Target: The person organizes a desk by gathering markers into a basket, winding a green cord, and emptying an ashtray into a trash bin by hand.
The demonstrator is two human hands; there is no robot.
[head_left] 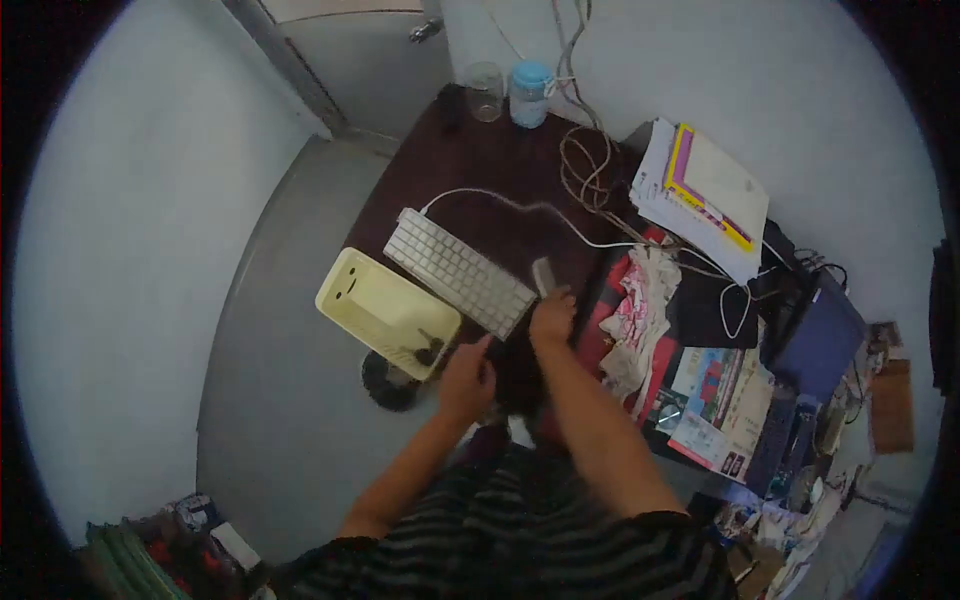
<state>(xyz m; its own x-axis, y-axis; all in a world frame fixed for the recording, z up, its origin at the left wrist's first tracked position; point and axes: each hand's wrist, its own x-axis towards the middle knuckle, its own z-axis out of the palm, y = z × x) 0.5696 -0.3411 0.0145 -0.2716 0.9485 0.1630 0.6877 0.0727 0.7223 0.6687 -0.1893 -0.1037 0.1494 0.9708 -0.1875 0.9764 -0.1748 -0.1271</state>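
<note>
A white keyboard (460, 272) lies slanted on the dark brown table (480, 155), its cable running from the far left end. My right hand (553, 318) is closed around the near end of a small pale oblong object (543, 276), just right of the keyboard; its exact kind is unclear. Close to the keyboard's near corner, my left hand (467, 380) has its fingers curled in, and whatever they may hold is hidden. To its left, a pale yellow plastic basket (345, 295) with a smiling face holds dark-handled scissors (430, 348).
A clear jar (485, 95) and a blue-lidded jar (530, 95) stand at the back. Coiled cords (590, 165) hang beside stacked papers and a book (715, 190). Crumpled cloth (640, 320) and a laptop (820, 335) lie rightward. A dark round object (390, 383) sits below the basket.
</note>
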